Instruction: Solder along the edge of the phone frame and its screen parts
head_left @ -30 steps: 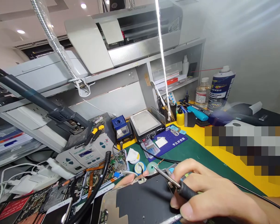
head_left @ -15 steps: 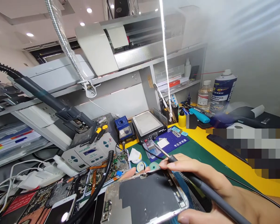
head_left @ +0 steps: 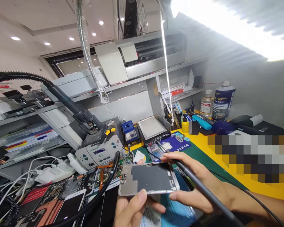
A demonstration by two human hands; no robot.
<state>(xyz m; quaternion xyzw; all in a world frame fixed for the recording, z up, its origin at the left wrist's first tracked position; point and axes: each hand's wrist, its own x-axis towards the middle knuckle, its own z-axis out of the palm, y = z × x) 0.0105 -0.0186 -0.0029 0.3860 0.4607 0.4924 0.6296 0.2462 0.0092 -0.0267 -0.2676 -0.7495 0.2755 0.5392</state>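
A phone screen assembly (head_left: 149, 179), its dark backing and metal plate facing me, is held tilted above the bench. My left hand (head_left: 132, 208) grips its lower left edge, thumb on the near rim, with part of the fingers hidden behind it. My right hand (head_left: 198, 186) pinches the right end between thumb and fingers. Across that same hand lies a soldering iron (head_left: 203, 189) with a dark grey handle, its metal tip pointing away from me to the upper left. Under the assembly is a blue printed packet (head_left: 175, 211).
To the left lie circuit boards (head_left: 123, 165), a white phone (head_left: 71, 205) and a thick black hose (head_left: 109, 183). A rework station (head_left: 99, 153), blue soldering unit (head_left: 130, 130) and heating plate (head_left: 152, 129) stand behind. Spray can (head_left: 223, 101) and bottle (head_left: 207, 102) stand back right.
The camera view has tilted up and shifted left. My left hand, mostly hidden earlier, now shows with its thumb on the screen assembly, which appears smaller and farther away.
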